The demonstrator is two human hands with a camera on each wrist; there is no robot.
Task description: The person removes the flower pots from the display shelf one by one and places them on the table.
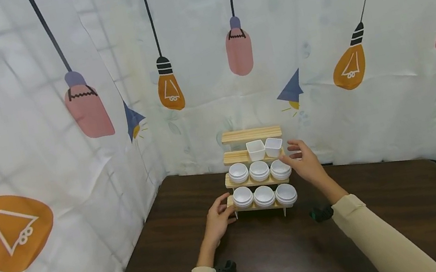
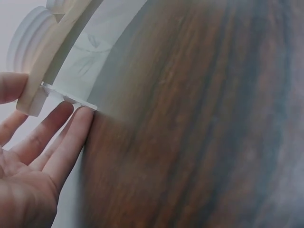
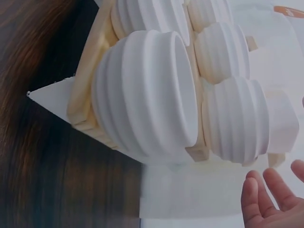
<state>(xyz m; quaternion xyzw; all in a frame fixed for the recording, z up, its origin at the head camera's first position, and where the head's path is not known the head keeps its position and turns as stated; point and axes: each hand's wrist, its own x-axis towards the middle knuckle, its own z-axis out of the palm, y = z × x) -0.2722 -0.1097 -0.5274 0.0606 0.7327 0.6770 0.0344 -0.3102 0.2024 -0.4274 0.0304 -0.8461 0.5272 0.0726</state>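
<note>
A tiered display rack (image 1: 250,135) with pale wooden planks stands on the table. Several ribbed white round cups (image 1: 263,196) fill its two lower tiers, three to a tier. Two square white cups (image 1: 256,149) sit above them on the third tier. My left hand (image 1: 215,220) holds the left end of the lowest plank (image 2: 61,40). In the left wrist view its thumb lies on the cup side, its other fingers along the clear support (image 2: 69,98). My right hand (image 1: 305,163), fingers loosely spread, hovers beside the right-hand cups, holding nothing.
Beneath the rack lies a dark wood table (image 1: 275,262). A white curtain (image 1: 208,128) printed with lamps hangs close behind the rack and along the left side. The rack's top plank (image 1: 250,132) is bare.
</note>
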